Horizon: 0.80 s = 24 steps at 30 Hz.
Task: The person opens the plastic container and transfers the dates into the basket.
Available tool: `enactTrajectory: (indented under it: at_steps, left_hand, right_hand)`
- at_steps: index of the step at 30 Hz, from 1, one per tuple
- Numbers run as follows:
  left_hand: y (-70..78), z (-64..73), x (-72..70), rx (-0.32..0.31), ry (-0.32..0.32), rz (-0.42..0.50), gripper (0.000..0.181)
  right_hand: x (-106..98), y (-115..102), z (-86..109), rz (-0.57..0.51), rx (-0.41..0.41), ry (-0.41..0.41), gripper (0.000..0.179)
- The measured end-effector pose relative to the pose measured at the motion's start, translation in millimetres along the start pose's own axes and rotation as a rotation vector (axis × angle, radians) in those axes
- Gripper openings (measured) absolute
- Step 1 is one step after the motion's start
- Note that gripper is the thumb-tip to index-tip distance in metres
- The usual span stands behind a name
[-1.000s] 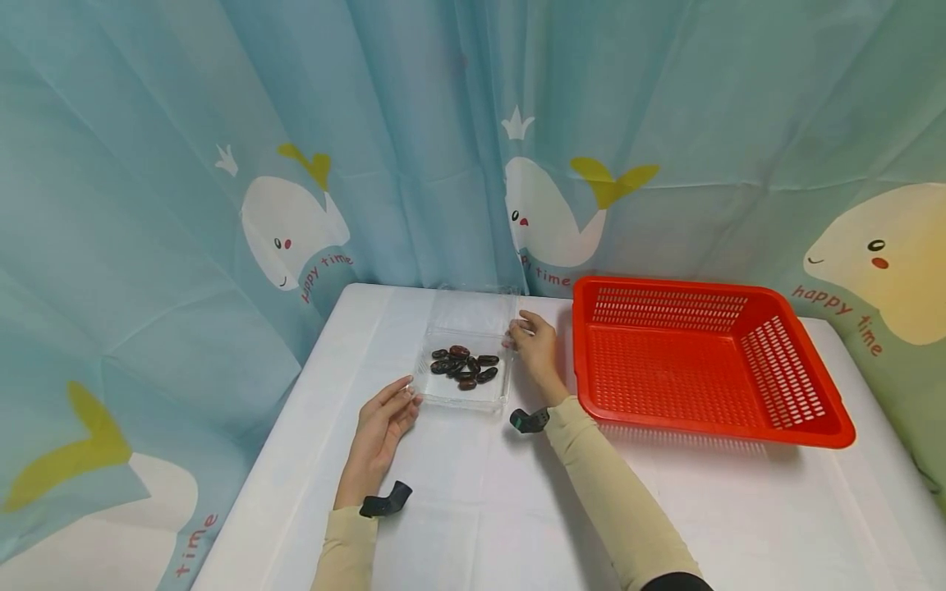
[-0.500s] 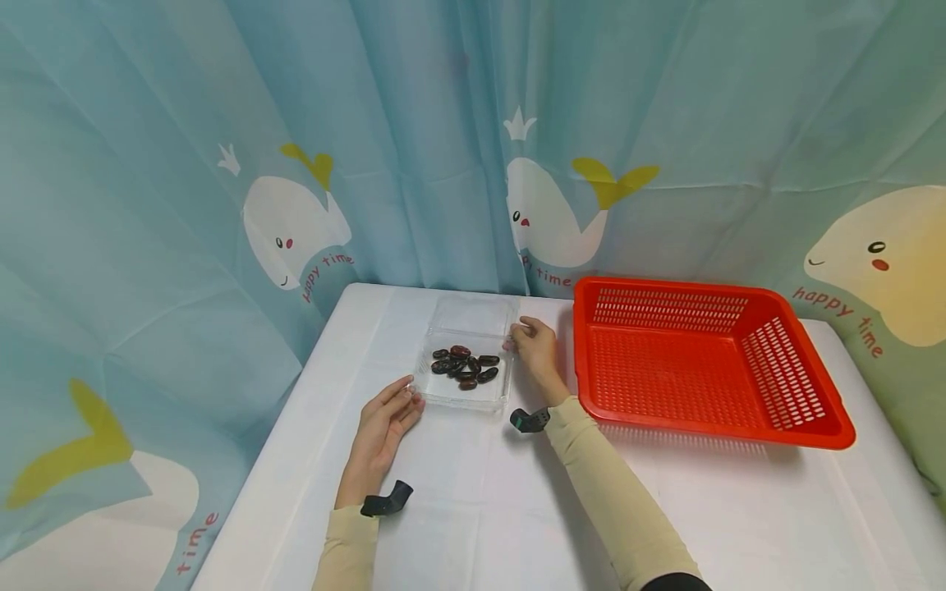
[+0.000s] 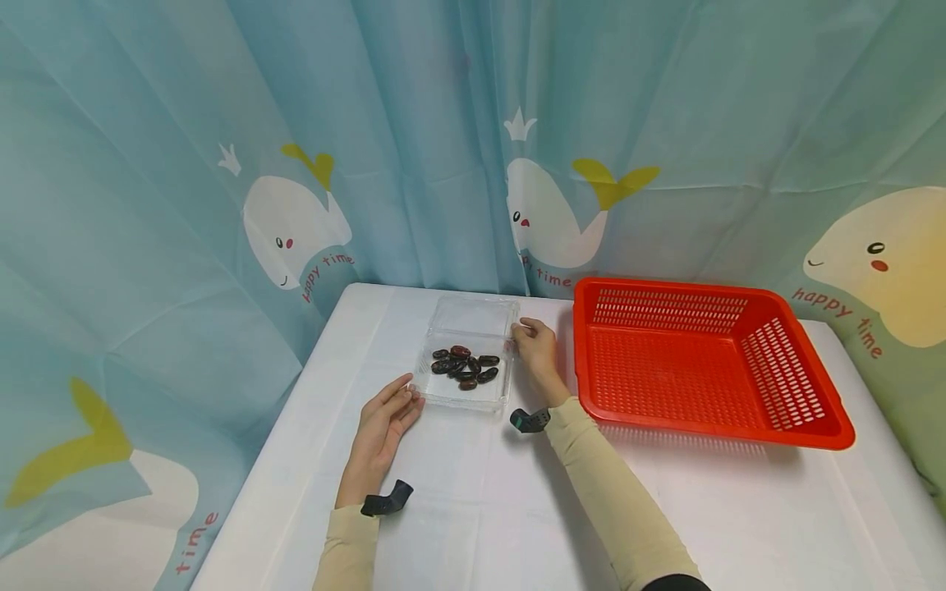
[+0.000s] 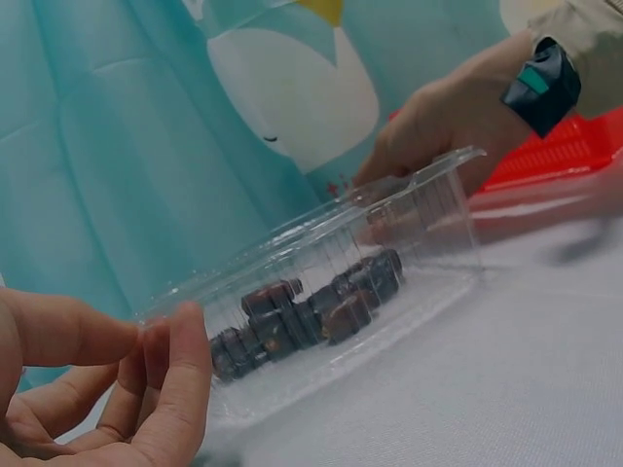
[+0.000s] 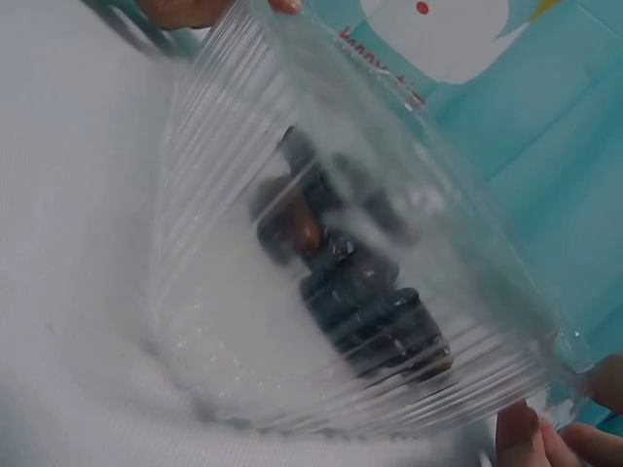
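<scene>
A clear plastic clamshell box (image 3: 473, 396) lies on the white table with its lid (image 3: 475, 315) laid back toward the curtain. Several dark brown dates (image 3: 466, 367) sit in its base, seen through the wall in both wrist views. My left hand (image 3: 382, 428) pinches the near left corner of the rim between thumb and fingers; the left wrist view shows this grip closely. At the far right side, near the hinge, my right hand (image 3: 537, 349) pinches the box edge. Its fingers (image 5: 521, 433) show at the lower right of the right wrist view.
A red perforated plastic basket (image 3: 665, 361) stands on the table to the right of the box, close beside my right forearm. The white-covered table (image 3: 458, 509) ends at the back against a blue curtain (image 3: 414, 164) printed with whales.
The lid has tipped back and down, from slightly raised to lying flatter behind the base. My right hand has lowered slightly with it; my left hand has hardly moved.
</scene>
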<state>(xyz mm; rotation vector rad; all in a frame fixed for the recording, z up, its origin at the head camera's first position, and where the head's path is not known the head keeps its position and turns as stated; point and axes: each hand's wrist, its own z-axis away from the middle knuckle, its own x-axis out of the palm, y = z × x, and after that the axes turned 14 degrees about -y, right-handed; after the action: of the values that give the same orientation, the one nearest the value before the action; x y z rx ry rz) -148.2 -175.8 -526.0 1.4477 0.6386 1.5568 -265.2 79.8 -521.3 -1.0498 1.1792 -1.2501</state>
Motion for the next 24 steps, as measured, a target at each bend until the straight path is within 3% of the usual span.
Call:
enactTrajectory:
  at_steps: [9, 17, 24]
  left_hand:
    - [-0.5, -1.7, 0.8, -0.005, 0.014, -0.016, 0.048]
    - [0.5, -2.6, 0.4, -0.012, 0.005, -0.014, 0.05]
    - [0.7, -2.6, 0.6, -0.018, 0.013, -0.002, 0.049]
  right_hand:
    - [-1.6, -3.7, 4.2, -0.01, -0.024, 0.05, 0.034]
    - [-3.0, -10.5, 12.9, -0.065, -0.12, 0.129, 0.03]
    - [-1.3, -19.8, 24.1, -0.184, -0.197, 0.048, 0.029]
